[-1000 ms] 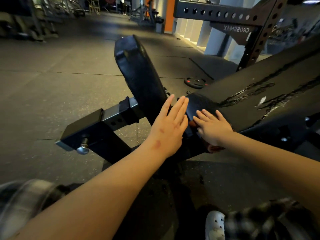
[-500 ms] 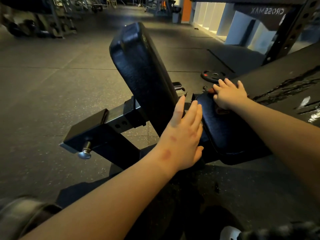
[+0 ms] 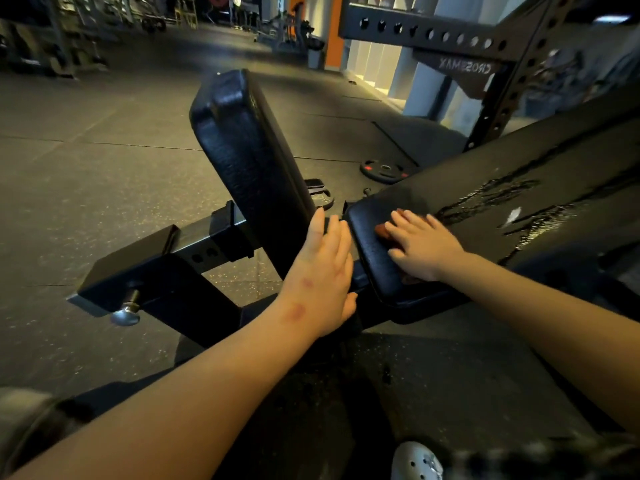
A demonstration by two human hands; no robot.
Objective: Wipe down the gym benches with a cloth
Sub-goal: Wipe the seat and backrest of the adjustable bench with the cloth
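Head cam looks fwd/down, prob. close over bench (image 3: 485,188).

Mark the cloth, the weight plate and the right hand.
cloth (image 3: 382,231): head view, reddish edge showing from under the hand.
weight plate (image 3: 384,168): head view, centre hub.
right hand (image 3: 420,245): head view, back of the hand.

Bare forearms. Marked with two blotches, on the back of the left hand (image 3: 320,278) and at the wrist. Wearing a white perforated clog (image 3: 415,462) and dark checked fabric (image 3: 568,457), blurred.

cloth (image 3: 382,232) mostly covered, shoe (image 3: 415,462) cropped at bottom edge
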